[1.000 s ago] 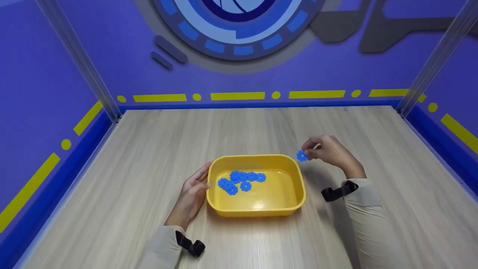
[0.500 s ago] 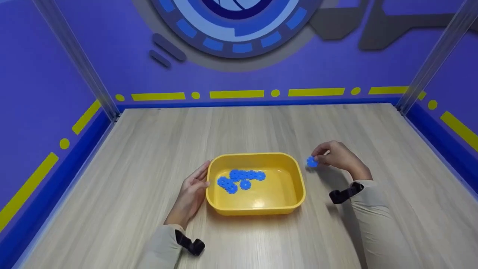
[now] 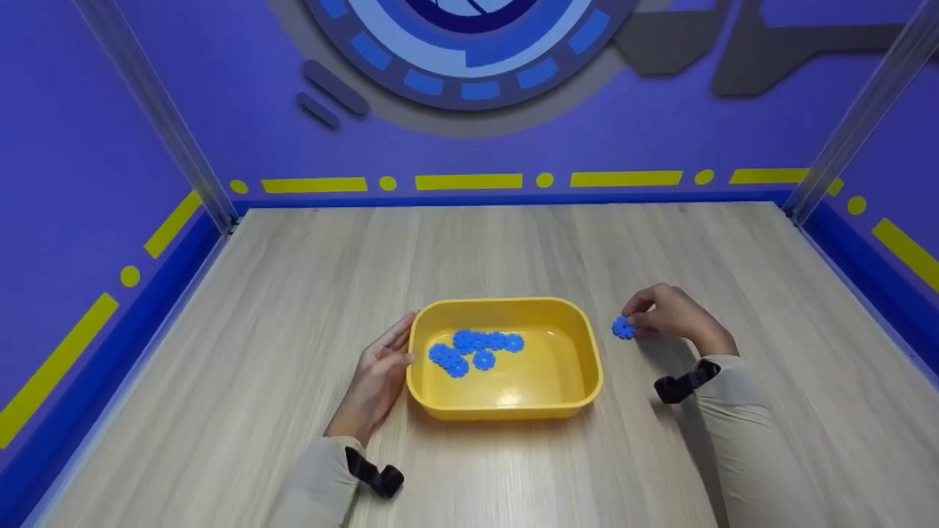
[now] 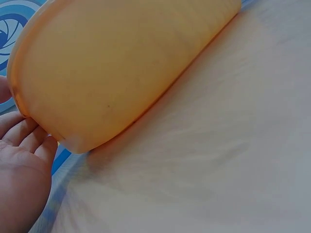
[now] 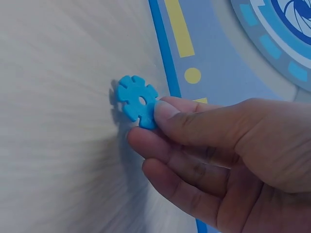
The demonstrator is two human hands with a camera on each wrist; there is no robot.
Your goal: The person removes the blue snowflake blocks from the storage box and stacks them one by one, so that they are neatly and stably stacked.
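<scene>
A yellow plastic tub stands on the table, with several blue notched discs inside, mostly bunched toward its left and back. My left hand holds the tub's left end, thumb at the rim and fingers along the outer wall; the left wrist view shows those fingers against the tub's side. Right of the tub, my right hand pinches one blue disc between thumb and fingers. The right wrist view shows this disc tilted close over the table, with slots round its edge and a hole in its centre.
The wood-grain table reaches back to a blue-purple wall with yellow dashes. Side panels rise at left and right, with metal posts at the back corners. A black strap circles each wrist.
My right hand has carried the pinched disc rightward, away from the tub's back right corner, and down close to the table. My left hand and the tub have stayed in place.
</scene>
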